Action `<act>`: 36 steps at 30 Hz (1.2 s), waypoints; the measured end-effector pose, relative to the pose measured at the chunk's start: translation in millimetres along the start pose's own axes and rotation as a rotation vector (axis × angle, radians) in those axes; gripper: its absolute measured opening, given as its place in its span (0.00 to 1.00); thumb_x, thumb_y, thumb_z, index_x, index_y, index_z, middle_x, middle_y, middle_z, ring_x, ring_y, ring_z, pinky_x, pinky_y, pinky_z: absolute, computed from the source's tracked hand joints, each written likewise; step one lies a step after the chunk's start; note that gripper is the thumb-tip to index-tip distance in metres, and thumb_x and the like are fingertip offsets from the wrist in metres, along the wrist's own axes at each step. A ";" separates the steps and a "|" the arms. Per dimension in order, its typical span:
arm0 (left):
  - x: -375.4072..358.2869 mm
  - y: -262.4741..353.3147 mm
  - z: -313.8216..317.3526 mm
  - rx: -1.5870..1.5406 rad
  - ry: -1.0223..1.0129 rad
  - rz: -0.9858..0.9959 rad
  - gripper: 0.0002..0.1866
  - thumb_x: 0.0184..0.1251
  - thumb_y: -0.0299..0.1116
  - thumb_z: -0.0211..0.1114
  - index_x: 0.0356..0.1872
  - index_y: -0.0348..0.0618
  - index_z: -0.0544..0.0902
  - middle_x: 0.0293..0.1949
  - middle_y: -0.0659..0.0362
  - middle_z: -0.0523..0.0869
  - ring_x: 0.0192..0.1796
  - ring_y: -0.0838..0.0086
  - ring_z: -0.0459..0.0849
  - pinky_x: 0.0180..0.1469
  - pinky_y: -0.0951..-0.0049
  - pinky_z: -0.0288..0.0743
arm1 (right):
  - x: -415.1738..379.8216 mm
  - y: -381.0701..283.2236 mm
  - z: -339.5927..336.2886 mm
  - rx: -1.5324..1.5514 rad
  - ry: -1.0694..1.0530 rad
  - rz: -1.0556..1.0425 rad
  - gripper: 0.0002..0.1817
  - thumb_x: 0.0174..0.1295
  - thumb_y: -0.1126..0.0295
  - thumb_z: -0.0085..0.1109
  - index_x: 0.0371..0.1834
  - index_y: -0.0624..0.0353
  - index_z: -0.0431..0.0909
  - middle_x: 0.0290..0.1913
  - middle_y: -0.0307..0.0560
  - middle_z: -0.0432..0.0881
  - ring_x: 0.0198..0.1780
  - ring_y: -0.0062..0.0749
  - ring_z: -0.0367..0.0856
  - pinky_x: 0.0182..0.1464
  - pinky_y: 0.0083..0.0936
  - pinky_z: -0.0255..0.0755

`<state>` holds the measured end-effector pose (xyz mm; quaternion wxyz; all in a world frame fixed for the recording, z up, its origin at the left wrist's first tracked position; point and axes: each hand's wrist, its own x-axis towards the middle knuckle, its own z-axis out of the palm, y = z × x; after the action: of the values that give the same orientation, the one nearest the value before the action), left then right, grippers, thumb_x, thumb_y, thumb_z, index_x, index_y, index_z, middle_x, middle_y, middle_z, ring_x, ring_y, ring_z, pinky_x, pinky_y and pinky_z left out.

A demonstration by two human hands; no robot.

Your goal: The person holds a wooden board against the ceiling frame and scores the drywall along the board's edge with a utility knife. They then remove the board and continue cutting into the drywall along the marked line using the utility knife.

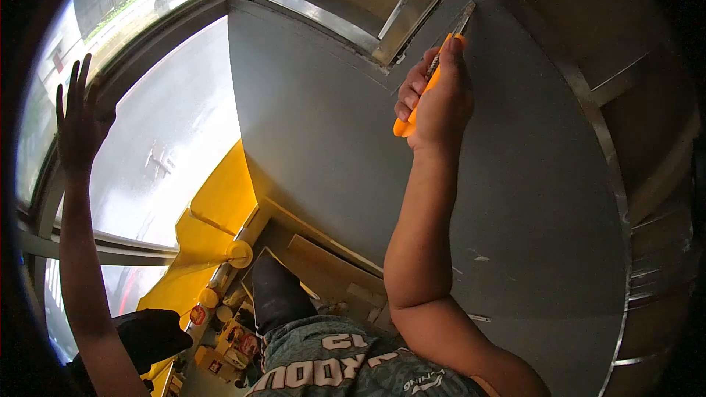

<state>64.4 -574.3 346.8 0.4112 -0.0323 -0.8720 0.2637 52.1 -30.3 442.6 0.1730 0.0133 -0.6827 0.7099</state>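
My right hand (450,99) is wrapped round the orange handle of a utility knife (414,119), thumb pressed along its top. The knife's thin metal blade (467,17) points up and lies over a grey panel (353,117), close beside a metal frame strip (412,11). Far to the left, my left hand (79,129) is raised with its fingers spread, holding nothing. It overlaps the dark window frame (121,59) in this view.
Yellow sheeting (220,184) hangs at the lower left by a bright pane. Below it, several yellow-lidded containers and small packs (235,342) crowd the floor area near my leg. A metal edge strip (614,169) borders the panel on the right.
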 end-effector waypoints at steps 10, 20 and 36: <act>-0.4 1.4 -4.9 0.033 -0.008 0.002 0.53 0.59 0.50 0.79 0.81 0.65 0.55 0.85 0.63 0.53 0.86 0.67 0.53 0.84 0.52 0.50 | 5.5 19.9 -1.4 0.021 0.002 -0.016 0.25 0.76 0.36 0.45 0.42 0.48 0.70 0.25 0.31 0.62 0.21 0.17 0.60 0.24 0.21 0.56; -0.5 -2.0 -4.2 0.016 0.006 0.000 0.48 0.60 0.52 0.76 0.79 0.62 0.61 0.86 0.65 0.53 0.86 0.71 0.52 0.83 0.50 0.53 | 3.0 36.1 -6.2 -0.012 -0.023 -0.025 0.26 0.75 0.35 0.45 0.40 0.48 0.68 0.25 0.32 0.63 0.22 0.17 0.61 0.25 0.20 0.58; 1.9 1.9 -11.7 0.028 -0.045 -0.031 0.45 0.60 0.52 0.76 0.79 0.64 0.65 0.86 0.68 0.53 0.86 0.72 0.52 0.83 0.51 0.54 | -5.4 64.6 -5.5 0.062 -0.014 0.038 0.28 0.74 0.33 0.46 0.38 0.48 0.67 0.24 0.32 0.63 0.21 0.18 0.61 0.24 0.19 0.59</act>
<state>71.4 -567.0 353.3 0.3958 -0.0072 -0.8777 0.2702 41.3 -26.8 378.5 0.1540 0.0107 -0.6615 0.7339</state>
